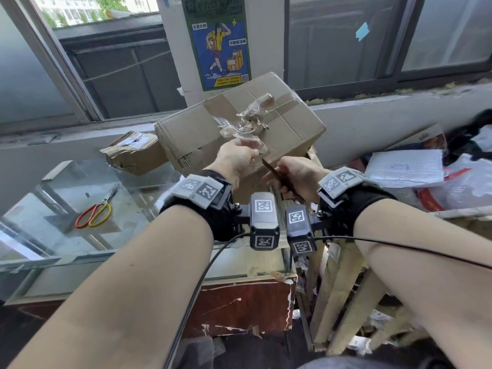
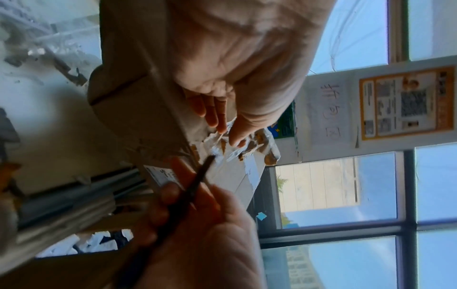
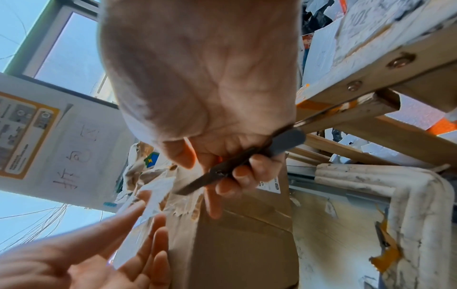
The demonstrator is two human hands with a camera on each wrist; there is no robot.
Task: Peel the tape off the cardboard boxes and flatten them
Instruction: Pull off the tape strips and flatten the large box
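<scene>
Big box: a large cardboard box point(image 1: 239, 123) stands tilted at the back right corner of the glass counter point(image 1: 66, 235), leaning toward the window sill.
Tape: a crumpled strip of clear tape point(image 1: 250, 121), with brown paper scraps stuck to it, is lifted off the box's top face; its lower end is still stuck near the box's front edge.
Left hand: the left hand point(image 1: 235, 158) pinches the loose tape between thumb and fingertips; the other fingers lie fairly straight in the right wrist view.
Right hand: the right hand point(image 1: 298, 179) is curled tight round the handle of a small knife point(image 1: 277, 174), just beside the left hand.
Knife blade: the dark blade points up and left at the tape by the box's front edge; whether the tip touches the tape is hard to tell, since the left wrist view is blurred there.
Small box: a smaller, crushed cardboard box point(image 1: 133, 153) lies at the counter's back edge, left of the big one and touching it.
Scissors: red-and-yellow-handled scissors point(image 1: 97, 211) lie on the counter's left part, well apart from both hands.
Poster: a green and blue poster point(image 1: 218, 41) hangs on the pillar behind the big box.
</scene>
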